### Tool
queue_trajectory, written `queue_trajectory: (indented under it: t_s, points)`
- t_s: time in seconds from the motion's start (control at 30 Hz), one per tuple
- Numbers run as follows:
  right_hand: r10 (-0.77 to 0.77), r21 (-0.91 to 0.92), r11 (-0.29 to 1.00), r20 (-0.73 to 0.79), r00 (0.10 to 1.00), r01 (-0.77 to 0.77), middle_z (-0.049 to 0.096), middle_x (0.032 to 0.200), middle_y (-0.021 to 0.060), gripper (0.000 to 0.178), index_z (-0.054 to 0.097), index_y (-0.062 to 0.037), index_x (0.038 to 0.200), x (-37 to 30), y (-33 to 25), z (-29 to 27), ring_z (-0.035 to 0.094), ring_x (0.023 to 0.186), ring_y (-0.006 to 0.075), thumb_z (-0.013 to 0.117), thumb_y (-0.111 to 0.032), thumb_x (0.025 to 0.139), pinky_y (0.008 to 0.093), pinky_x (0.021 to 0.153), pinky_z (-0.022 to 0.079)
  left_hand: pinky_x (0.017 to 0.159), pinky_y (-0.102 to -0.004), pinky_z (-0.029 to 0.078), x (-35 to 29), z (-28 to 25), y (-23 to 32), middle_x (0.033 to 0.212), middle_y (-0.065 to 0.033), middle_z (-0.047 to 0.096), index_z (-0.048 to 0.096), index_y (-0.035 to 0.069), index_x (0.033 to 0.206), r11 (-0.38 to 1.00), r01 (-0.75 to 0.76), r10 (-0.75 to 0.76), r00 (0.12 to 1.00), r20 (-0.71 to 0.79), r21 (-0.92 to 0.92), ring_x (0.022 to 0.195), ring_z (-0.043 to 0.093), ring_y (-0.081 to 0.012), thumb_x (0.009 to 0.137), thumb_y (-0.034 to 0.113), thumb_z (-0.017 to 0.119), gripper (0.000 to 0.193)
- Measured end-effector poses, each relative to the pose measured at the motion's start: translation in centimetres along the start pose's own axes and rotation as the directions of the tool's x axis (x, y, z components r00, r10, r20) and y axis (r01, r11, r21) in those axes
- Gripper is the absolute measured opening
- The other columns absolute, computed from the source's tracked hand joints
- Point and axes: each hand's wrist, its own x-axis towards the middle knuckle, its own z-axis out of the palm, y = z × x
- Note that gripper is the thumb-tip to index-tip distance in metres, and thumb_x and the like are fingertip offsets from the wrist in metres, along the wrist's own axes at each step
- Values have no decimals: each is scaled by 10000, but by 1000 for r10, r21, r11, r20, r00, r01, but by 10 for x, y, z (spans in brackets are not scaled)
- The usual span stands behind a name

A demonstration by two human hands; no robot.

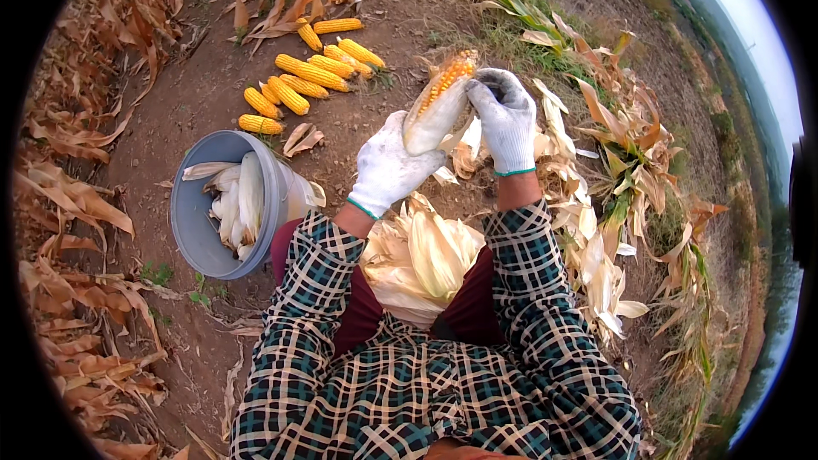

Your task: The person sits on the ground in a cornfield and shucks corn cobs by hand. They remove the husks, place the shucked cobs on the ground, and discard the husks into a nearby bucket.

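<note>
A partly husked ear of corn (436, 95) is held up in front of me, its orange-yellow kernels bare along the upper side and pale husk still wrapping the lower part. My left hand (394, 162), in a white knit glove with a green cuff, is closed around its lower end. At the upper right of the ear, my right hand (504, 115), in a matching glove soiled at the fingertips, has its fingers curled and pinched at the husk's edge. Between my knees lies a heap of pale corn husks (426, 251).
To my left, a grey bucket (189, 226) holds several ears still in their husks. Several bare yellow ears (311, 73) lie on the soil beyond it. Loose husks (588, 230) and dry stalks (639, 153) stretch along the right. Dry corn plants (68, 196) line the left.
</note>
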Motion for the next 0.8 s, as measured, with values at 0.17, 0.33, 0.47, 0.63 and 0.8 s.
queue_trajectory:
  t_s: [0.17,0.33,0.47,0.63,0.8]
  points:
    - [-90,-139,985,84,992,101,636,821,40,102,637,-4,883,1,-4,-5,589,708,89,634,-2,781,233,653,494,794,-407,494,-1,-2,-3,965,-191,634,517,56,1119,997,28,-26,999,33,-66,910,622,-346,616,399,757,655]
    - [-275,-330,879,238,931,344,611,778,78,93,624,-12,827,-7,-19,-1,593,669,145,634,17,739,262,619,488,807,-384,490,6,-2,-13,986,-189,629,527,32,1120,959,171,-148,982,115,-226,909,624,-336,603,427,763,692]
    - [-228,-259,923,222,948,283,596,784,67,89,616,-7,834,-11,-20,3,575,677,131,623,24,751,250,615,472,743,-298,501,7,5,-24,965,-92,626,546,0,1126,701,273,-135,958,254,-659,834,616,-180,721,252,739,515]
    - [-219,-219,925,358,908,309,579,782,51,92,598,10,852,-21,-27,7,567,691,111,602,43,766,244,614,471,743,-299,519,8,9,-32,1023,-83,626,503,11,1207,278,469,-131,883,450,-838,860,627,-168,792,164,683,478]
    - [-55,211,978,254,966,1,559,847,49,77,568,14,893,-31,-42,8,573,696,113,543,36,824,246,632,494,887,-375,486,5,8,-33,1156,-107,571,444,43,1283,-238,469,270,873,406,-851,1031,575,-220,802,374,674,628]
